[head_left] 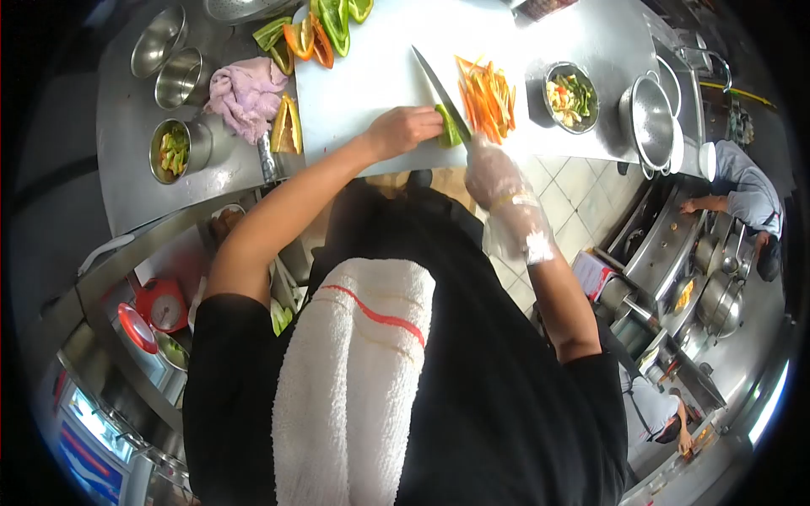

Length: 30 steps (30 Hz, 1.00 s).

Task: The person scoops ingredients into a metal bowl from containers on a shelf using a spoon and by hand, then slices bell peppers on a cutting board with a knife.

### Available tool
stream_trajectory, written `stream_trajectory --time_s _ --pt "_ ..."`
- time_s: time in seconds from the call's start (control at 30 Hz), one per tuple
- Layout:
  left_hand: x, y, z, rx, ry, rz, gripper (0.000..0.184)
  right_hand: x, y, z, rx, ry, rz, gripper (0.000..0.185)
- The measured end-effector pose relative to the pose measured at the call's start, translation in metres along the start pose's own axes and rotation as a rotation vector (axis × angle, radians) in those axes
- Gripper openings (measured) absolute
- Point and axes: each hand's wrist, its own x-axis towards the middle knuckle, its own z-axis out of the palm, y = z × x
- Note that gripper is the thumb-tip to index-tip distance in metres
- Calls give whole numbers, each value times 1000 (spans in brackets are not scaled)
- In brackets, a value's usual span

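Right hand (494,175), in a clear plastic glove (509,240) gathered loosely at the wrist, closed round the handle of a long knife (439,88); handle mostly hidden in the fist. Blade runs from the fist away from the body and leftward, tip out over the white cutting board (380,80). Left hand (405,132), bare, fingers bent, tips pressed on a green pepper piece (449,128) and holding it to the board. Piece lies near the board's near edge, just right of the left fingertips and just ahead and left of the right fist; blade alongside its right flank, whether into the flesh cannot be told. Right of the blade, a loose heap of orange pepper strips (489,97). Far left on the board, green pepper sections (336,25) and orange pepper sections (310,40) bunched together. Off the board's left side, a yellow-orange pepper section (288,126) beside a crumpled pink cloth (247,93); farther left, a steel container (199,149) of cut vegetables. Right of the board, a bowl (580,129) of mixed cut vegetables, then a colander (652,125). Beyond, lower right, two co-workers in pale tops, one (747,190) above the other (654,409).
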Motion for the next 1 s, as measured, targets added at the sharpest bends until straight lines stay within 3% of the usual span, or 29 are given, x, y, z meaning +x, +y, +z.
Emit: stream_trajectory --time_s 0.1,0.17,0.23,0.3,0.37,0.4,0.47,0.57,0.6,0.63,0.7,0.73,0.77,0.83,1.0 --pt "-5 5 3 -45 23 -17 24 -7 -6 6 76 24 28 34" --pt "-4 4 5 -52 103 12 24 12 5 23 -29 60 -74 33" --pt "-7 5 4 -56 51 12 24 16 11 30 -182 169 -200 35" --pt "-1 -2 0 -36 20 20 24 11 6 16 -249 139 -181 34" --pt "-4 3 2 -48 -5 -26 23 -16 -14 -3 -61 2 70 31" --pt "-4 3 2 -49 -5 -27 23 -12 -10 7 -61 1 70 31" --pt "-3 4 3 -20 87 21 22 0 -4 29 -222 195 -176 31" --pt "-1 5 2 -48 68 16 20 4 -1 17 -303 196 -217 37" --pt "2 -2 1 -36 74 25 20 -9 -11 -4 -150 50 -117 35" --pt "0 -2 3 -23 35 18 19 -14 -14 -3 -152 51 -117 35" --pt "-5 0 7 -16 -10 5 19 -20 -17 10 -42 78 80 18" --pt "-4 0 8 -15 36 14 19 -11 -1 40 -242 249 -179 17" --pt "-3 0 8 -14 81 27 19 -3 -1 38 -237 253 -174 17" --pt "-2 4 0 -33 21 -23 20 7 -6 31 70 233 -57 21" --pt "-3 3 3 21 -53 -19 17 -23 -21 8 85 26 186 23"
